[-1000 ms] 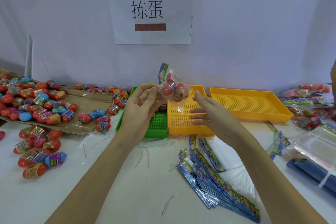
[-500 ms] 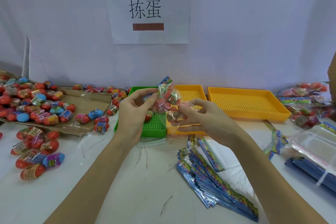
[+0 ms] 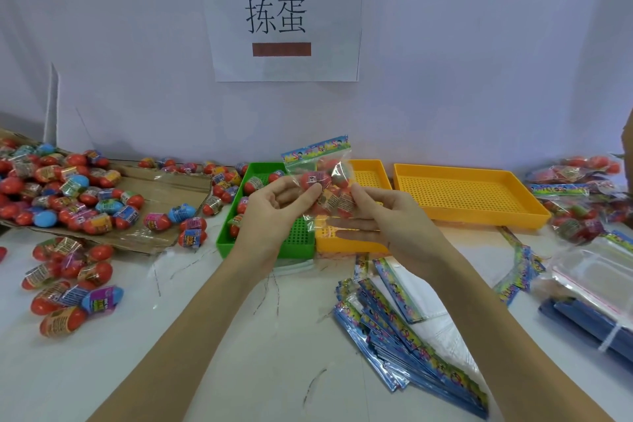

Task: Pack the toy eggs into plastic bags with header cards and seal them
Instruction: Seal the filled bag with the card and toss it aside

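Your left hand point(image 3: 274, 205) and right hand point(image 3: 383, 216) each keep a pinching grip on the filled plastic bag point(image 3: 323, 188), holding it above the green tray point(image 3: 253, 216) with its header card point(image 3: 317, 149) upward, apparently so the eggs settle away from the seal.

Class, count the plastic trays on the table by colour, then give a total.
Green tray: 1
Yellow trays: 2, a small one beside the green and a large one to its right
Total: 3
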Demonstrator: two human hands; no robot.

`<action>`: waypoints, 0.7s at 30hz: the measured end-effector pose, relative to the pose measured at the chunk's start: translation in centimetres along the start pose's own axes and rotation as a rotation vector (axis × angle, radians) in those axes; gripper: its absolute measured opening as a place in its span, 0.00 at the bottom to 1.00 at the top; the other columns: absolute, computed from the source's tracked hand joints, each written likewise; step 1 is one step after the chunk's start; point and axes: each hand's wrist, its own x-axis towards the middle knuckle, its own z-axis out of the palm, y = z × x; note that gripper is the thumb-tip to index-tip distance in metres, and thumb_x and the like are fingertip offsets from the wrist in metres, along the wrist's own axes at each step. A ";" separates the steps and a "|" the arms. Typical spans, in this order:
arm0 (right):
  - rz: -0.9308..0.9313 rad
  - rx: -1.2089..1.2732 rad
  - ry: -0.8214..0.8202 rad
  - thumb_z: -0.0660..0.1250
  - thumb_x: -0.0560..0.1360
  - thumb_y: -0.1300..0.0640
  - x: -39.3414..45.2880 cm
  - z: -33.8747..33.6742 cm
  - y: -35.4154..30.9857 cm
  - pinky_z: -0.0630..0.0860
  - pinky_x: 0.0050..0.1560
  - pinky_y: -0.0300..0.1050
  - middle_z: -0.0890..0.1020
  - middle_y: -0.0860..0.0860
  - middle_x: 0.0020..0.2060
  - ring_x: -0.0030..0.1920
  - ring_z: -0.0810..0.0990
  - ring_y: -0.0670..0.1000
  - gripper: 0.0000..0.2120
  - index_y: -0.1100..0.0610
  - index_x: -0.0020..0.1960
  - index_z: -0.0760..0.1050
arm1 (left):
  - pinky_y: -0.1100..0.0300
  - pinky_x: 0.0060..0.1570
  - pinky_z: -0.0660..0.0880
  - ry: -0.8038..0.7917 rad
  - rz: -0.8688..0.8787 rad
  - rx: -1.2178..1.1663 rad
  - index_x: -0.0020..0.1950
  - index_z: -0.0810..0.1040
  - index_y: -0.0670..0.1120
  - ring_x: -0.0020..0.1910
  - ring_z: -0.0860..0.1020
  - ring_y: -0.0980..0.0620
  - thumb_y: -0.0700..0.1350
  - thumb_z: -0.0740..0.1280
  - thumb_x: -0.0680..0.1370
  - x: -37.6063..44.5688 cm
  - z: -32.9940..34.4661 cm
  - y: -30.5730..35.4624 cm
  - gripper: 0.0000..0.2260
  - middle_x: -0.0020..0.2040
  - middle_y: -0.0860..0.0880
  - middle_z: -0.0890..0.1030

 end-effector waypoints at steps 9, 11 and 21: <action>0.190 0.433 0.017 0.69 0.80 0.61 -0.1 0.6 0.0 0.84 0.57 0.52 0.85 0.61 0.58 0.59 0.85 0.59 0.15 0.66 0.65 0.78 | 0.54 0.60 0.81 0.086 -0.016 -0.102 0.60 0.85 0.48 0.54 0.85 0.51 0.51 0.69 0.78 0.0 0.2 0.5 0.14 0.55 0.47 0.88; 0.196 0.414 0.030 0.69 0.81 0.61 0.0 0.8 0.0 0.84 0.56 0.51 0.85 0.61 0.57 0.59 0.85 0.58 0.14 0.66 0.64 0.79 | 0.52 0.60 0.80 0.136 -0.014 -0.071 0.59 0.85 0.50 0.54 0.85 0.51 0.49 0.68 0.81 -0.3 0.6 0.4 0.10 0.53 0.48 0.88; 0.153 0.093 0.102 0.68 0.70 0.30 -0.2 0.0 -1.1 0.84 0.55 0.56 0.86 0.55 0.59 0.59 0.85 0.56 0.34 0.55 0.64 0.81 | 0.64 0.47 0.81 -0.186 0.063 0.303 0.50 0.89 0.50 0.44 0.86 0.52 0.50 0.76 0.75 -0.5 -0.5 1.2 0.07 0.43 0.48 0.88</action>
